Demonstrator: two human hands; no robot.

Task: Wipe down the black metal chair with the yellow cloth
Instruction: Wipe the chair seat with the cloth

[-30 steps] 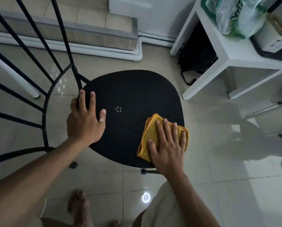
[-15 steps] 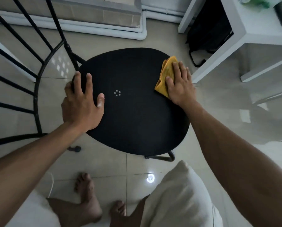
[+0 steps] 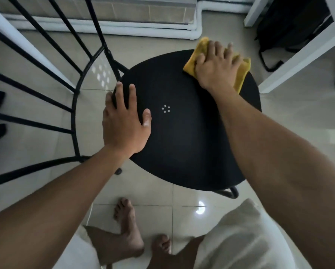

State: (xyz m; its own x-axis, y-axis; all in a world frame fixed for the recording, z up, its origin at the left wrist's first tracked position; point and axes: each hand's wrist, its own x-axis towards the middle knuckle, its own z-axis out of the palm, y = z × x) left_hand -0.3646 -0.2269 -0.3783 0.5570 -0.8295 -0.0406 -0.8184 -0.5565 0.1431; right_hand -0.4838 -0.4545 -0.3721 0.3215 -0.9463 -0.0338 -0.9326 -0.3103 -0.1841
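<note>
No words, brands, numbers or labels can be read here. The only mark is a small ring of pale dots point(image 3: 165, 109) in the middle of the black chair point(image 3: 191, 136) seat, and it forms no letter or figure.
</note>
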